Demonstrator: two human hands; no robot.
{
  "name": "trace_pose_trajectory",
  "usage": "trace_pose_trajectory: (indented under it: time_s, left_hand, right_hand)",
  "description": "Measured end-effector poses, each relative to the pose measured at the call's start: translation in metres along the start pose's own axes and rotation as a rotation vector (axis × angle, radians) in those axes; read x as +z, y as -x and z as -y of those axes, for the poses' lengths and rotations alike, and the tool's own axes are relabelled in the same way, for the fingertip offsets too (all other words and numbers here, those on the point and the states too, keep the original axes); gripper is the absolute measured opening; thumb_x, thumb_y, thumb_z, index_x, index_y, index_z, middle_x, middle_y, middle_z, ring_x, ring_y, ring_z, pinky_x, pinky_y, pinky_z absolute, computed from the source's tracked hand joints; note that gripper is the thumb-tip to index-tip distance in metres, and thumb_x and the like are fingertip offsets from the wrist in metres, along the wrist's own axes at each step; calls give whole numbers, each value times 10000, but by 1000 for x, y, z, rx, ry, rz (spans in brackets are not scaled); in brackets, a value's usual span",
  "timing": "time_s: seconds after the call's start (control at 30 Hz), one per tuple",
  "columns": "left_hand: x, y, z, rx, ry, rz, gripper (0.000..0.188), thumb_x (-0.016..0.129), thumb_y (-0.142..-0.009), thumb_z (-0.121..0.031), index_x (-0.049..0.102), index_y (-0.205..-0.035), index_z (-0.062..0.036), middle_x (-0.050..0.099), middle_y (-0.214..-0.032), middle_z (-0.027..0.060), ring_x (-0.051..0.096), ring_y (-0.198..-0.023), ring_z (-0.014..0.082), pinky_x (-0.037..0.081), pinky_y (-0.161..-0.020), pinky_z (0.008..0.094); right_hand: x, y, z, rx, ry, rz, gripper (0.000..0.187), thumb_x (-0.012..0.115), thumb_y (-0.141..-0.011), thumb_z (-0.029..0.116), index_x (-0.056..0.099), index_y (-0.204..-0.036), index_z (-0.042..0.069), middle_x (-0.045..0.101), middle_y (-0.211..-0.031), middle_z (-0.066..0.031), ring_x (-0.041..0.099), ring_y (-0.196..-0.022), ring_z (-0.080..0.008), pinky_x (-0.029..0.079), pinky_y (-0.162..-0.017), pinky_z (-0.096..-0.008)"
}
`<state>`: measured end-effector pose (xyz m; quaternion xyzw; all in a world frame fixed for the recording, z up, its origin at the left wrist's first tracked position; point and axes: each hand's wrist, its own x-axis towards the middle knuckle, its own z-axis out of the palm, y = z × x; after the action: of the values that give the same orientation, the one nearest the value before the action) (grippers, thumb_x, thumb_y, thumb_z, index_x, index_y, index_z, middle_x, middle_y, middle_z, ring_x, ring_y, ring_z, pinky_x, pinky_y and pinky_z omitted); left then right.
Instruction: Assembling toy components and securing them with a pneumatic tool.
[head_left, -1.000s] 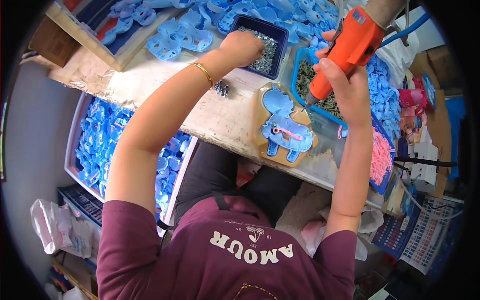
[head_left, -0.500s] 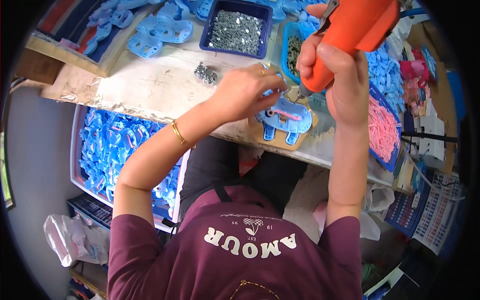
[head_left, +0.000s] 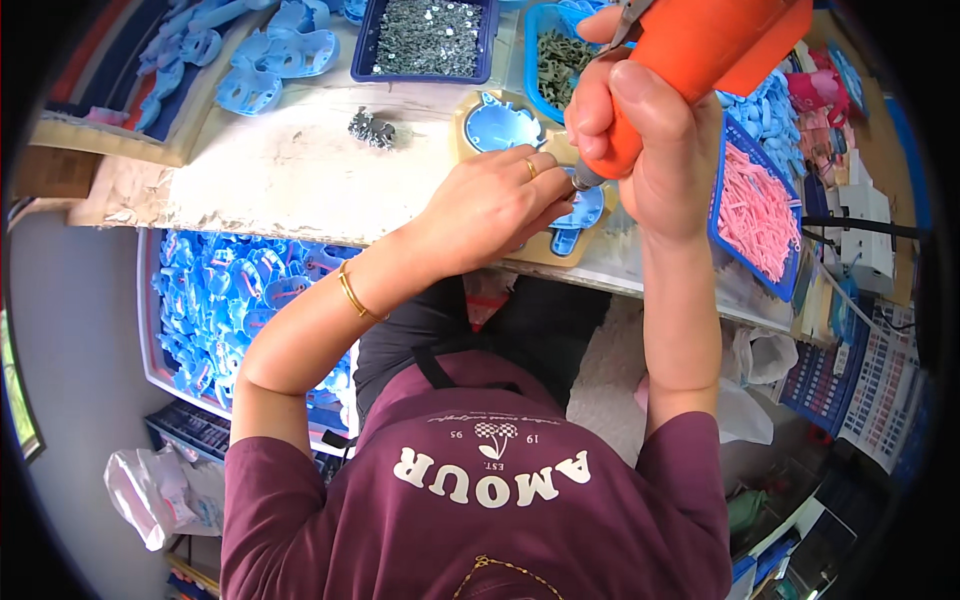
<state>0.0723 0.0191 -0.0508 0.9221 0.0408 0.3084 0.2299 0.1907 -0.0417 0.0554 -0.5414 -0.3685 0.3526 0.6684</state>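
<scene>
My right hand [head_left: 655,150] grips an orange power screwdriver [head_left: 690,50] tilted down to the left. Its metal tip [head_left: 585,177] meets the fingertips of my left hand [head_left: 500,200], over a light-blue plastic toy shell [head_left: 588,212]. The left fingers are pinched together; what they hold, if anything, is hidden. Below them lies the shell, in a tan holding board [head_left: 572,252] near the table's front edge. A rounded blue shell part [head_left: 500,127] shows beyond the left hand, which covers the middle of the work.
A dark-blue tray of screws [head_left: 425,40] and a turquoise basket of small dark parts [head_left: 560,65] stand behind. Loose screws [head_left: 372,128] lie on the table. At right is a blue basket of pink strips [head_left: 755,210]. A crate of blue shells [head_left: 250,300] sits lower left.
My left hand has come down over the near shell, hiding its pink strip. The screwdriver tip has moved to the left fingertips. The whole view has shifted slightly.
</scene>
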Motion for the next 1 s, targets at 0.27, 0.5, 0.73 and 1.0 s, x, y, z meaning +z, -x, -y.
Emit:
trace_pose_trajectory:
  time_s: [0.27, 0.5, 0.73, 1.0]
  left_hand:
    - [3, -1, -9, -104, -93, -66, 338, 731, -738, -270, 616, -983, -67, 624, -978, 47, 582, -955, 239, 485, -833, 353]
    - [21, 15, -1, -13, -195, 56, 316, 720, -740, -297, 659, -963, -80, 626, -1025, 33, 566, -997, 215, 446, -906, 346]
    - [26, 17, -1, -41, -188, 69, 293, 717, -759, -272, 651, -983, -94, 629, -1008, 20, 580, -966, 209, 471, -850, 330]
    - [30, 18, 3, -37, -170, 44, 269, 705, -756, -268, 632, -935, -81, 605, -936, 23, 573, -913, 204, 461, -816, 327]
  right_hand:
    - [-32, 0, -33, -238, 73, 147, 343, 543, -868, 169, 503, -1128, -51, 548, -659, -58, 498, -547, -112, 422, -527, -251]
    - [-46, -10, -58, -220, 27, 39, 288, 537, -880, 157, 515, -1080, -49, 548, -650, -57, 494, -534, -115, 416, -508, -247]
    - [-48, -8, -62, -259, 46, 35, 252, 542, -884, 159, 517, -1048, -30, 542, -634, -54, 490, -516, -118, 418, -496, -256]
    - [-40, -5, -53, -67, -34, -128, 205, 562, -843, 102, 520, -1024, 15, 525, -584, -44, 416, -403, -80, 325, -370, -213]
